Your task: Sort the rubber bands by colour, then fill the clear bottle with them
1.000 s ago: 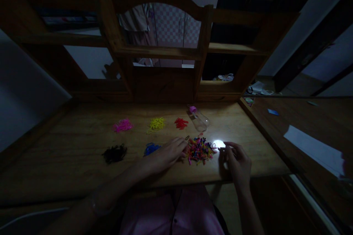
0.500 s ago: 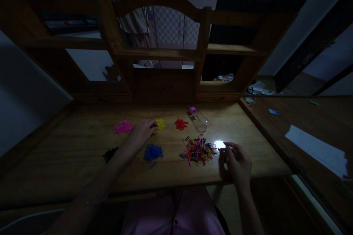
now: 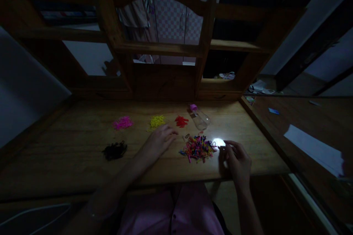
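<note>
A mixed pile of small coloured elastic bands [image 3: 198, 148] lies on the wooden desk [image 3: 68, 154] beside a bright light spot [image 3: 219, 142]. My left hand [image 3: 160, 140] lies flat just left of that pile, fingers stretched toward it, holding nothing. It covers the spot where the blue bands lay. Sorted heaps sit farther back: pink [image 3: 123, 122], yellow [image 3: 156, 121] and red [image 3: 181, 121], with a black heap [image 3: 115, 150] at the left. My right hand [image 3: 235, 158] rests right of the light spot, fingers curled in a pinch; what they hold is too dark to see.
A clear small bottle with a pink cap [image 3: 200, 117] lies on its side behind the mixed pile. A wooden shelf unit [image 3: 162, 49] rises along the desk's back edge. A side surface at the right carries a white sheet [image 3: 314, 149]. The room is dark.
My left hand went from the mixed pile to the yellow heap, then came back toward the mixed pile, covering the blue bands. My right hand stayed put.
</note>
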The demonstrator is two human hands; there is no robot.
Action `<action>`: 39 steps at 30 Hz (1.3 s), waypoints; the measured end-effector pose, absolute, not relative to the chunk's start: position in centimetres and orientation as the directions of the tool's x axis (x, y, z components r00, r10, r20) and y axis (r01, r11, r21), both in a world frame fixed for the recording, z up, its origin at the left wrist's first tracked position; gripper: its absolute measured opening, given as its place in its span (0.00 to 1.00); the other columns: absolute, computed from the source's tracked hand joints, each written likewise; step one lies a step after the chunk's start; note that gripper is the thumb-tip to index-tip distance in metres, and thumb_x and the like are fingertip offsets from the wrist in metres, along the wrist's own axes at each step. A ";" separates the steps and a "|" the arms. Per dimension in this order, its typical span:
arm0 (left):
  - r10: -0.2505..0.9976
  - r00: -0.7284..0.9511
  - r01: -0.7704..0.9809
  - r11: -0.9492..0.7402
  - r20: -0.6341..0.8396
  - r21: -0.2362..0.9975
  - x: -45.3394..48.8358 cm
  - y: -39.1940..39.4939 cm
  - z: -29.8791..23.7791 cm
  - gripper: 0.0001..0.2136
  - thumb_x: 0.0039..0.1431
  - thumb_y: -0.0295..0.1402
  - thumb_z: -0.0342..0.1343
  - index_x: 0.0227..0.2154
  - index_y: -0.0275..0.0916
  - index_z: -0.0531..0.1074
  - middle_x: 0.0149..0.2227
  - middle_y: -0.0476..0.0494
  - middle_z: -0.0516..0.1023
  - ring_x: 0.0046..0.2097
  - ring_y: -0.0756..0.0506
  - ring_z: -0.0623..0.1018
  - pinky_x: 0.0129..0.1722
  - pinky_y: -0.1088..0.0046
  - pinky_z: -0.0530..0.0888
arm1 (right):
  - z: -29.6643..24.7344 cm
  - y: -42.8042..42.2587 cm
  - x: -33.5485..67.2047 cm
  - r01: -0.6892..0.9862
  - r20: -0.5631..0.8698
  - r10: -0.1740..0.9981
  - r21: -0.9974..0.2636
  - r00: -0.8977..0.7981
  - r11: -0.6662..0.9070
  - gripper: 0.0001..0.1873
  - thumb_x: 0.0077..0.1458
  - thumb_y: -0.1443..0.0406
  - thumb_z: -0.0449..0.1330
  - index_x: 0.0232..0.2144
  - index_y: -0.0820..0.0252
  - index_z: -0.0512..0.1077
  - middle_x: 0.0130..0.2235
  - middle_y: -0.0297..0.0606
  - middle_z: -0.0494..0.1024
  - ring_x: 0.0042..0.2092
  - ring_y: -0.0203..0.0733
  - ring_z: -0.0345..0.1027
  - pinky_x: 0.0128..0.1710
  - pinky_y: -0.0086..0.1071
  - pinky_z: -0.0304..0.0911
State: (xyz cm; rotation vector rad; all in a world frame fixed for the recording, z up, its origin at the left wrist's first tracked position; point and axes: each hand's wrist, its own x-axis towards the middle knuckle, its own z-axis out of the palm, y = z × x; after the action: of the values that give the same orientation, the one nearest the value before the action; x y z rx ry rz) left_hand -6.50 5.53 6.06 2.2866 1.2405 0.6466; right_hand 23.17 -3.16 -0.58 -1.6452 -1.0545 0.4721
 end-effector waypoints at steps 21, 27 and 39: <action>0.731 0.670 0.580 -0.627 0.133 0.520 -1.8 5.5 4.6 0.07 0.60 0.25 0.50 0.37 0.39 0.72 0.40 0.43 0.69 0.44 0.44 0.69 0.43 0.69 0.67 | 0.0 -3.1 22.7 0.413 0.252 0.794 -0.911 0.553 0.001 0.18 0.53 0.54 0.58 0.39 0.61 0.77 0.29 0.38 0.77 0.27 0.39 0.71 0.26 0.29 0.63; 0.734 0.664 0.579 -0.625 0.143 0.524 -1.7 5.7 4.6 0.07 0.61 0.25 0.49 0.40 0.40 0.69 0.42 0.43 0.69 0.45 0.44 0.69 0.44 0.69 0.68 | 0.0 -3.2 22.7 0.422 0.251 0.800 -0.906 0.545 -0.003 0.18 0.53 0.54 0.58 0.39 0.61 0.76 0.30 0.40 0.78 0.28 0.40 0.72 0.27 0.30 0.63; 0.708 0.696 0.567 -0.646 0.122 0.511 -1.7 4.1 4.6 0.04 0.61 0.26 0.50 0.37 0.40 0.66 0.42 0.43 0.66 0.46 0.44 0.67 0.46 0.67 0.67 | -0.4 -3.2 23.0 0.411 0.207 0.820 -0.911 0.533 -0.038 0.13 0.57 0.57 0.58 0.40 0.57 0.75 0.33 0.37 0.77 0.28 0.37 0.69 0.28 0.29 0.62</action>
State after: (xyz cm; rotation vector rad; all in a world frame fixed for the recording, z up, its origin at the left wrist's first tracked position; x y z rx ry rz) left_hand -1.73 4.05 4.58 2.4672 0.9852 0.4338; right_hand 23.00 -3.16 -0.38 -1.6552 -1.0572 0.4574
